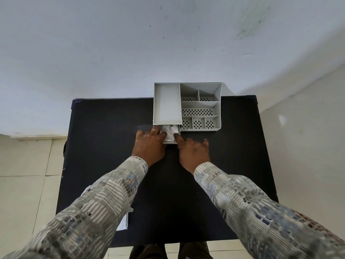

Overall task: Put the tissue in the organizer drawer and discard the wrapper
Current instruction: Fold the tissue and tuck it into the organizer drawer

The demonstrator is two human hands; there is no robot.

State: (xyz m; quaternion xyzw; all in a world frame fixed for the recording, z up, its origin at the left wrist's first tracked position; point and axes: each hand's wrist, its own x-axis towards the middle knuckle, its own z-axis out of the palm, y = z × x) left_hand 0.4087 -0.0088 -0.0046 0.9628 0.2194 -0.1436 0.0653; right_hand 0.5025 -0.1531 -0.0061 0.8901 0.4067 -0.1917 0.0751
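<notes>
A grey organizer [200,104] stands at the far edge of the black table [104,146]. Its small drawer [179,130] is pulled out toward me from under the long left compartment. A crumpled white tissue [170,132] lies inside the drawer. My left hand [149,144] rests at the drawer's left side with its fingertips on the tissue. My right hand [193,152] is spread flat, its index finger touching the tissue's right edge. A faint clear wrapper [143,128] lies on the table just left of the drawer, partly under my left fingers.
A white sheet [123,222] lies near the table's front left, partly under my left sleeve. The organizer's right compartments have perforated floors. A pale wall rises behind the table, with tiled floor to the left and right.
</notes>
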